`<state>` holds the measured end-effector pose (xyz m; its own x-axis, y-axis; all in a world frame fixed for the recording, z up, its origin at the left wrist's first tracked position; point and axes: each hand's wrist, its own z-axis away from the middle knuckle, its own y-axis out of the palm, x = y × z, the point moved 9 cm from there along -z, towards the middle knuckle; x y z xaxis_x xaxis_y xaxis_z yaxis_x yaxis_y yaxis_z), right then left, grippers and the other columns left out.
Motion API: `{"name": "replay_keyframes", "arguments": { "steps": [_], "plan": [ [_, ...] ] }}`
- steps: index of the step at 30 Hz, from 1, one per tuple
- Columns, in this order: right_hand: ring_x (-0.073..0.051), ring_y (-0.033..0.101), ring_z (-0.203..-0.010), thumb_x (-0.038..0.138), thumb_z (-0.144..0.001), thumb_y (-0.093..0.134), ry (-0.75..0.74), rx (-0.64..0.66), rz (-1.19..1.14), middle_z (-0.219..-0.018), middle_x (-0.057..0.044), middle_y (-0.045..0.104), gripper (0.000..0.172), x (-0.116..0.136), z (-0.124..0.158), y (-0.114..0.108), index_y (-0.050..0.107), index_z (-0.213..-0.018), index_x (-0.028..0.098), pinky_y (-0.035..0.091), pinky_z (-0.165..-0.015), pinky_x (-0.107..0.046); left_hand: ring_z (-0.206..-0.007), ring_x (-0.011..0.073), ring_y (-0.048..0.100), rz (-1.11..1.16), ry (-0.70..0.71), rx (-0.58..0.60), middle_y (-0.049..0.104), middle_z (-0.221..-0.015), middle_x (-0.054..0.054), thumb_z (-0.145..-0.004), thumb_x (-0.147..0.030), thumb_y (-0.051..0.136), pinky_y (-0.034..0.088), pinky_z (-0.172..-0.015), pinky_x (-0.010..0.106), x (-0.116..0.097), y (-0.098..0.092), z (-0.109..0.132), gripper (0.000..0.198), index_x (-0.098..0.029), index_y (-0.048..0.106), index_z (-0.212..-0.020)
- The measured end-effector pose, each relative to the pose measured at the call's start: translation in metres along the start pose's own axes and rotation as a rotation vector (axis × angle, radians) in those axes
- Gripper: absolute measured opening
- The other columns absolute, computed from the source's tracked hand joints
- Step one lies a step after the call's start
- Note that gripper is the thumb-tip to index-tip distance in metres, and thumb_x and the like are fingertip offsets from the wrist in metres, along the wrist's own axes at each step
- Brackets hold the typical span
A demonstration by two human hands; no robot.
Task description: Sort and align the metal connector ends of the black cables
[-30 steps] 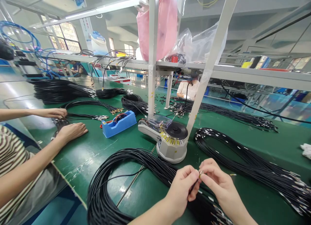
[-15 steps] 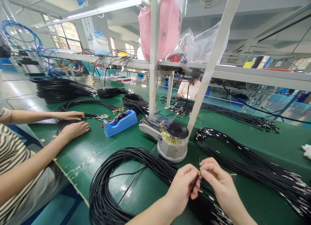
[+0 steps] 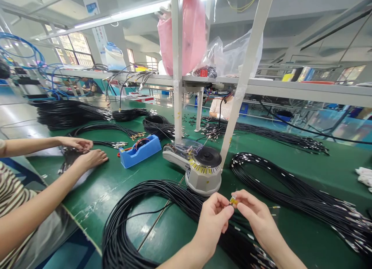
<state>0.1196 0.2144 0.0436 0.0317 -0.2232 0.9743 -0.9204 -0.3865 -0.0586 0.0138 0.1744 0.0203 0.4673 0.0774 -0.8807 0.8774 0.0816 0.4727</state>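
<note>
My left hand point(image 3: 213, 218) pinches the end of a black cable, thumb against fingers, in front of the white round tape dispenser point(image 3: 203, 178). Close beside it, my right hand point(image 3: 254, 212) holds a small piece of yellow tape point(image 3: 233, 200) between thumb and fingertips, at the cable's end. Below both hands runs a large looped bundle of black cables point(image 3: 122, 218), its light-tipped ends at the bottom. Another long cable bundle point(image 3: 290, 187) with white labels lies to the right on the green table point(image 3: 95, 199).
At the left, a co-worker's hands point(image 3: 91, 158) handle dark cables near a blue tape holder point(image 3: 141, 150). Metal posts point(image 3: 244, 79) rise behind the dispenser to a shelf point(image 3: 305, 91). More cable bundles point(image 3: 66, 114) lie farther back, where another person point(image 3: 221, 106) sits.
My hands have shifted slightly left in view, and yellow tape now shows clearly between my fingertips. The co-worker's nearer hand and farther hand have moved slightly. The whole view has shifted a little.
</note>
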Motion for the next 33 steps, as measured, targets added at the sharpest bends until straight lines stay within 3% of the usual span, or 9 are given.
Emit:
{"name": "replay_keyframes", "arguments": {
  "steps": [4, 9, 17, 23, 29, 33],
  "plan": [
    [-0.014, 0.05, -0.066, 0.035, -0.082, 0.059, -0.004, 0.045, 0.018, -0.069, 0.002, 0.052, 0.018, -0.006, -0.001, 0.003, 0.058, -0.072, 0.02, 0.043, -0.064, -0.026, -0.036, 0.0014, 0.03, 0.013, -0.01, 0.004, 0.047, -0.058, -0.006, -0.071, -0.027, 0.063, 0.02, -0.033, 0.016, 0.003, 0.002, 0.001, 0.019, -0.015, 0.048, -0.07],
    [-0.014, 0.048, -0.065, 0.035, -0.084, 0.057, -0.006, 0.096, -0.022, -0.068, 0.002, 0.05, 0.02, -0.008, -0.001, 0.01, 0.056, -0.072, 0.019, 0.041, -0.062, -0.025, -0.04, 0.0022, 0.03, 0.088, -0.032, 0.02, 0.046, -0.056, -0.005, -0.071, -0.029, 0.064, 0.024, -0.035, 0.016, 0.006, 0.006, 0.003, 0.021, -0.013, 0.051, -0.069],
    [-0.013, 0.048, -0.062, 0.04, -0.087, 0.05, 0.001, 0.177, -0.048, -0.064, 0.003, 0.051, 0.025, 0.001, 0.001, 0.022, 0.052, -0.074, 0.019, 0.04, -0.06, -0.025, -0.039, 0.0026, 0.032, 0.109, -0.105, 0.054, 0.047, -0.053, -0.003, -0.072, -0.033, 0.064, 0.019, -0.034, 0.016, 0.013, 0.007, 0.004, 0.025, -0.012, 0.053, -0.066],
    [-0.013, 0.047, -0.061, 0.041, -0.086, 0.051, 0.023, 0.171, -0.056, -0.064, 0.003, 0.049, 0.025, -0.011, 0.002, 0.018, 0.051, -0.073, 0.02, 0.041, -0.06, -0.025, -0.035, 0.0025, 0.031, 0.152, -0.166, 0.128, 0.047, -0.05, -0.003, -0.07, -0.034, 0.065, 0.011, -0.033, 0.018, 0.019, 0.011, 0.002, 0.026, -0.012, 0.054, -0.065],
    [-0.017, 0.052, -0.078, 0.041, -0.086, 0.05, -0.052, 0.22, 0.032, -0.085, -0.001, 0.052, 0.02, 0.004, 0.006, 0.015, 0.054, -0.096, 0.024, 0.043, -0.071, -0.029, -0.031, 0.0027, 0.027, 0.212, -0.283, 0.359, 0.042, -0.044, -0.004, -0.069, -0.033, 0.065, 0.01, -0.034, 0.02, 0.022, 0.024, 0.003, 0.025, -0.011, 0.053, -0.061],
    [-0.018, 0.05, -0.079, 0.035, -0.086, 0.05, -0.201, 0.285, 0.149, -0.083, -0.002, 0.05, 0.018, 0.026, 0.013, 0.024, 0.055, -0.076, 0.022, 0.043, -0.071, -0.029, -0.032, 0.0022, 0.018, 0.181, -0.443, 0.572, 0.03, -0.041, -0.007, -0.068, -0.028, 0.064, 0.008, -0.034, 0.02, 0.027, 0.035, 0.015, 0.026, -0.014, 0.047, -0.056]
  ]
}}
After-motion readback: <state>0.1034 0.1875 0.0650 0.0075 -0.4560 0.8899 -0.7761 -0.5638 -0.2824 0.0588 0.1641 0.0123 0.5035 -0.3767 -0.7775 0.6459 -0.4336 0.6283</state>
